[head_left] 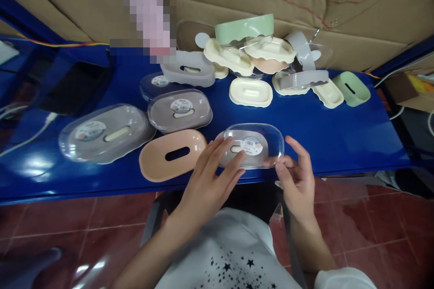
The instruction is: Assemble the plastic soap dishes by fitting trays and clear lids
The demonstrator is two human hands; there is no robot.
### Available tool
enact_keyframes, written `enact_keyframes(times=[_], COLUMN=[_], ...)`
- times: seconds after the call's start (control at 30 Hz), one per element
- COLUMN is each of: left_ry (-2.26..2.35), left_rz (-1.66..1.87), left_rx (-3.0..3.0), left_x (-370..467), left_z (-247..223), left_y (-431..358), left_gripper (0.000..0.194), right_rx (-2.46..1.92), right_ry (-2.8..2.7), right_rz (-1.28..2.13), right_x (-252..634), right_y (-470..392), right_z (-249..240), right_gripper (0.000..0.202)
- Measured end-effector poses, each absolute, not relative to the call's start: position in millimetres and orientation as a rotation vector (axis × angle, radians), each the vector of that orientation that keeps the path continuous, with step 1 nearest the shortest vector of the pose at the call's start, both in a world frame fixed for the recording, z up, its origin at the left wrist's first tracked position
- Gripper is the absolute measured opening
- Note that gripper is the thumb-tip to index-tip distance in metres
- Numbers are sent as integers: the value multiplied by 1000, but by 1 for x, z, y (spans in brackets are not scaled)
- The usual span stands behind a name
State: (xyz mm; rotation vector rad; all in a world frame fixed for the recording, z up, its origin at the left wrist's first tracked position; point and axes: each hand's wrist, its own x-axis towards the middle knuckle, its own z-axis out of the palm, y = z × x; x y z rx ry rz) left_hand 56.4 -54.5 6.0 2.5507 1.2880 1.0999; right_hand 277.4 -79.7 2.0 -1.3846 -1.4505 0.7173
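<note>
Soap box (252, 145), grey under a clear lid with a sticker, resting at the near edge of blue table (339, 131), between both hands. Just left of left hand (210, 180): peach tray (171, 153), slot up; beyond that, two more lidded boxes (105, 133). Left hand spread flat, fingers lying on the lid's left end. Right hand (298, 176) pinching the right rim, thumb on the lid, fingers curled beneath. Best done by pressing evenly at both ends, keeping the lid level, avoiding sliding off the table edge. Farther off, past the right hand, loose cream and green parts (251, 54) piled.
</note>
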Motion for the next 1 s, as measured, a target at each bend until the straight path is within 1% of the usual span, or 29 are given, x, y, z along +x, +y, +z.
enact_keyframes(times=[0.1,0.17,0.23,0.3,0.37,0.47,0.6,0.83,1.0], left_ry=[1332,1348,1352,1355,1354,1351,1330,1276,1310], left_rz=[964,936,941,952,956,939,911,958,994], left_rx=[2602,2600,2572,2551,2549,2560,2594,2634,2667], left_x=[57,57,55,53,51,46,35,26,34], left_z=[7,6,5,4,3,2,0,-3,-3], left_y=[-56,-56,-56,-57,-57,-58,-57,-50,-48], left_gripper=[47,48,49,49,49,52,56,51,46], right_rx=[-1511,-1574,-1590,-1540,-1429,-1263,-1174,-1145,-1140], right_ry=[-1592,-1701,-1787,-1911,-2091,-2275,-2364,-2439,-2380], right_rz=[517,358,285,313,387,421,347,290,291], right_x=[289,297,303,306,306,304,305,309,310], right_y=[-81,-79,-75,-70,-66,-61,-58,-52,-51], right_z=[3,2,0,-2,-3,-3,0,-4,-12], right_gripper=[58,53,56,67,73,72,76,76,67])
